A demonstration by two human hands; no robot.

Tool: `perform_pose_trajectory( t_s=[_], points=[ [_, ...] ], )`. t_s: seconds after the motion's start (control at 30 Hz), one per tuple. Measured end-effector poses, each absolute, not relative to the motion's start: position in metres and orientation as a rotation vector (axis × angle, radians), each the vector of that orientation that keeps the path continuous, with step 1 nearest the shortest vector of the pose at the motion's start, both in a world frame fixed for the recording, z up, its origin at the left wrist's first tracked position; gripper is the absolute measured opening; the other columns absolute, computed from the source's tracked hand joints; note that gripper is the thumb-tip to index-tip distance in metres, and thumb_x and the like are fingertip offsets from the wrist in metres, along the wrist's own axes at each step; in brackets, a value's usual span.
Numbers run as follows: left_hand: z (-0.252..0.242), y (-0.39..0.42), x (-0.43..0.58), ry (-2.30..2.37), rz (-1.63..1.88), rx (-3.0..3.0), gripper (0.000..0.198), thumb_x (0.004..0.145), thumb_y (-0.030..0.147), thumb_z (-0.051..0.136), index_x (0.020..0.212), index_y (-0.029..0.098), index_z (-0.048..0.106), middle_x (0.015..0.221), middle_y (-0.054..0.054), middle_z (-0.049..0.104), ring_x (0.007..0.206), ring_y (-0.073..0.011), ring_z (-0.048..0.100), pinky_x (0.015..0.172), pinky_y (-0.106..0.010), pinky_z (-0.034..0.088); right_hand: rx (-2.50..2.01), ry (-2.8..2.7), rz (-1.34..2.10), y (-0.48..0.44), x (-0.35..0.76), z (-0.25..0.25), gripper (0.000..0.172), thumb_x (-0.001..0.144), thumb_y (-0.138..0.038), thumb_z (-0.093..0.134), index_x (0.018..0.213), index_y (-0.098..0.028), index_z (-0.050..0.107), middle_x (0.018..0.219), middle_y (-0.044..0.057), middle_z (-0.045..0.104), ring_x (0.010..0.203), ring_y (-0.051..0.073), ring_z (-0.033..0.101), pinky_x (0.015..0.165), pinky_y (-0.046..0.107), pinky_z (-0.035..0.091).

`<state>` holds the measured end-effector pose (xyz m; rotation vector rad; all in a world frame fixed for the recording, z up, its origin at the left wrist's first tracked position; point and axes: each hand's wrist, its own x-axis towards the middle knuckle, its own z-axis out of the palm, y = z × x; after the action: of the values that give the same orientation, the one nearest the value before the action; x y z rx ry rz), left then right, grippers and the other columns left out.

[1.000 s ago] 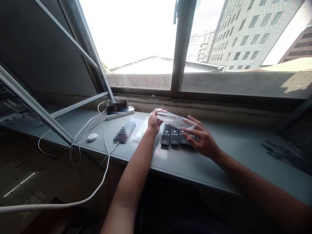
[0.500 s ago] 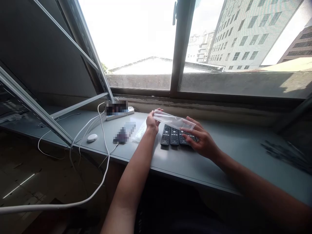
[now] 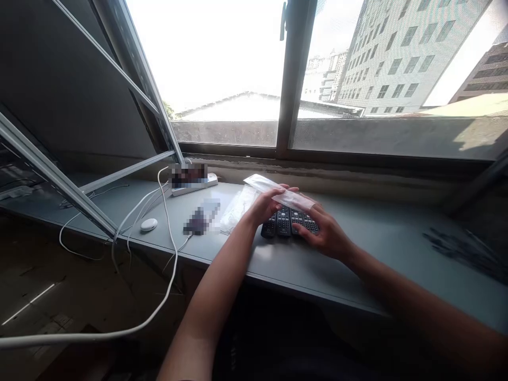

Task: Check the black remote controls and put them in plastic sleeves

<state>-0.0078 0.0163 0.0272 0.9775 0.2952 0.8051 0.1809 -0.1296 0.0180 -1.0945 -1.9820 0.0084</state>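
A long, narrow clear plastic sleeve (image 3: 259, 183) is held slantwise above the desk. My left hand (image 3: 266, 206) grips it near its middle, with the fingers partly hidden by the film. The near right end of the sleeve rests at the fingers of my right hand (image 3: 330, 233), whose thumb points down over the remotes. Several black remote controls (image 3: 283, 223) lie side by side beneath my hands, partly covered by them. Left of my left forearm is a loose pile of clear plastic sleeves (image 3: 237, 211) on the desk.
On the grey desk (image 3: 357, 211) are a blurred-out device (image 3: 200, 218) on a cable, a round white object (image 3: 149, 225) and a white power strip (image 3: 212, 181). White cables (image 3: 171, 233) hang over the front edge. A metal frame (image 3: 130, 172) stands left; dark items (image 3: 464, 251) lie right.
My left hand has slid from the far left end of the sleeve toward its middle, nearer my right hand. The sleeve's far end now sticks out past it, and the loose pile shows more.
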Motion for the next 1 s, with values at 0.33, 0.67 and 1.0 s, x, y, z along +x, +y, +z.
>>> perform_pose_trajectory(
  t_s=[0.33, 0.67, 1.0],
  points=[
    [0.023, 0.018, -0.007, 0.36, 0.867, 0.971, 0.026, 0.087, 0.019, 0.085, 0.111, 0.015, 0.076, 0.128, -0.015, 0.08, 0.098, -0.0187, 0.078, 0.067, -0.02, 0.057, -1.112, -2.038, 0.047, -0.129, 0.18, 0.014, 0.06, 0.109, -0.037, 0.07, 0.167, -0.035, 0.055, 0.168, 0.011, 0.059, 0.159, 0.038, 0.052, 0.129, 0.061, 0.047],
    [0.03, 0.033, -0.015, 0.461, 1.129, 0.619, 0.017, 0.094, 0.014, 0.076, 0.111, 0.018, 0.073, 0.129, -0.007, 0.08, 0.082, -0.0065, 0.072, 0.061, -0.011, 0.055, -1.218, -1.865, -0.129, -0.116, 0.202, 0.017, 0.051, 0.11, -0.04, 0.062, 0.16, -0.027, 0.062, 0.154, 0.014, 0.069, 0.145, 0.037, 0.062, 0.125, 0.057, 0.049],
    [0.033, 0.035, -0.02, 0.52, 1.249, 0.527, 0.018, 0.097, 0.014, 0.074, 0.115, 0.019, 0.073, 0.125, -0.007, 0.081, 0.085, -0.0083, 0.074, 0.063, -0.011, 0.058, -2.05, -1.78, -0.103, -0.081, 0.28, -0.04, 0.055, 0.107, -0.048, 0.049, 0.144, -0.015, 0.073, 0.131, 0.025, 0.077, 0.131, 0.045, 0.067, 0.114, 0.063, 0.051]
  ],
)
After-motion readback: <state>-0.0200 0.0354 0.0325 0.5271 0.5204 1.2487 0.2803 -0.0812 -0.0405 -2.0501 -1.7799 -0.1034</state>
